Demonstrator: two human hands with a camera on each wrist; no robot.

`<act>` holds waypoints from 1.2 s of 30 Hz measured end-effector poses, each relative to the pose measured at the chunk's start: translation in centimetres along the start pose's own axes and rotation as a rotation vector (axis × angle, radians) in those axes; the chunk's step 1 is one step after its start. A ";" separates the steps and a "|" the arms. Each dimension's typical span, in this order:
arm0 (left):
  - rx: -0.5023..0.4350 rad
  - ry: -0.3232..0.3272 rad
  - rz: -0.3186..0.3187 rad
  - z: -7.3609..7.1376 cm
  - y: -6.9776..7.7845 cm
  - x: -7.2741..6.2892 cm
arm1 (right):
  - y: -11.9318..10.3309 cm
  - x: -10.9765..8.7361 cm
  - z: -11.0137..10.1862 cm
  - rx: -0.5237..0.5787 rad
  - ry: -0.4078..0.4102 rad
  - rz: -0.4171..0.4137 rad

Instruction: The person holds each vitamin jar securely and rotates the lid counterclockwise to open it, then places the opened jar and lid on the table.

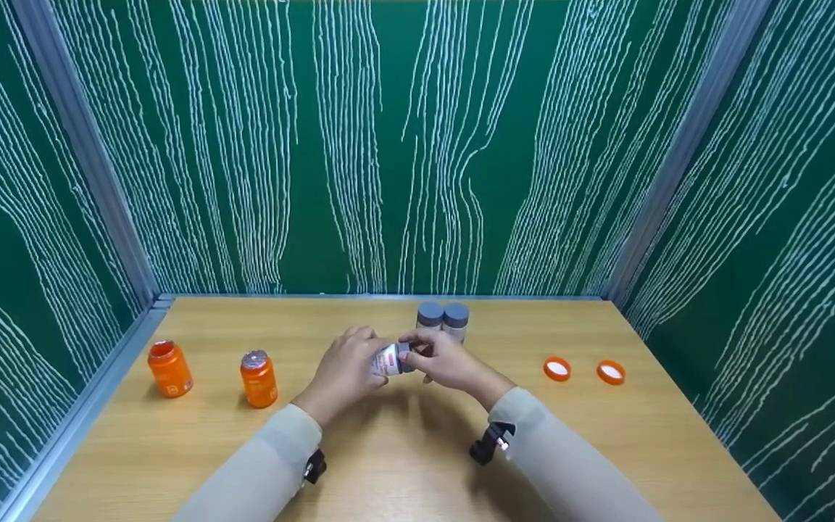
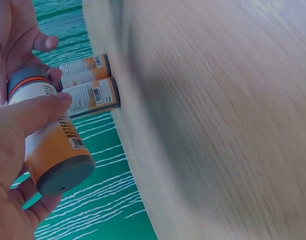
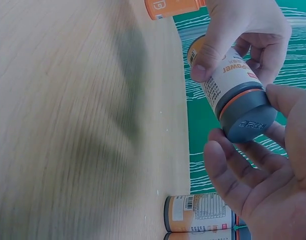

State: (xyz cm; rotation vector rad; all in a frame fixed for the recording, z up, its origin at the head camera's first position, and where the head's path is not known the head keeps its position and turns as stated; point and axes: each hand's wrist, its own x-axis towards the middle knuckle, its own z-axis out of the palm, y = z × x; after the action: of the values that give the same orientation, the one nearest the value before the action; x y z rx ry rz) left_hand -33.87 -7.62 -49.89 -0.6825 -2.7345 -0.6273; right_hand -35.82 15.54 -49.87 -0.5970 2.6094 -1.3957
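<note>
Just above the middle of the table (image 1: 388,482), a small bottle (image 1: 386,360) is being held tilted over on its side, white and orange with a gray cap (image 3: 248,116) and a gray base. Left hand (image 1: 349,365) has a solid grip round the body, thumb across the label, and the right hand (image 1: 446,359) has thumb and fingertips on the cap, so both are on the same bottle. Right behind them, two similar gray-capped bottles stand snug side by side: the left one (image 1: 430,315) and its twin (image 1: 455,316). Off to the left are two lidless orange jars, an outer one (image 1: 170,370) and an inner one (image 1: 259,380) with silvery stuff on top. Over right, two orange lids lie white insides up, one (image 1: 557,369) near the other (image 1: 611,373). Green walls (image 1: 403,181) with squiggly white lines surround it all.
</note>
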 end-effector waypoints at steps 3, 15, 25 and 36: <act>0.005 0.000 0.004 0.0 0.0 0.0 | -0.1 0.0 0.0 -0.033 0.000 -0.031; -0.037 -0.031 -0.067 -0.2 0.3 -0.1 | 0.0 -0.1 -0.1 -0.087 0.013 -0.167; -0.054 -0.022 -0.057 0.0 0.3 -0.1 | -0.2 -0.1 -0.2 -0.035 0.028 -0.094; -0.040 0.025 0.002 0.0 0.2 -0.1 | -0.5 -0.1 -0.1 0.022 0.032 0.049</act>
State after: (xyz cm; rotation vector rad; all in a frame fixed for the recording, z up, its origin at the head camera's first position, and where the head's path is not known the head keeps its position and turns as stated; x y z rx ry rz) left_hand -33.70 -7.50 -49.90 -0.6815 -2.7048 -0.6875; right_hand -35.58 15.37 -49.40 -0.5091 2.6109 -1.4285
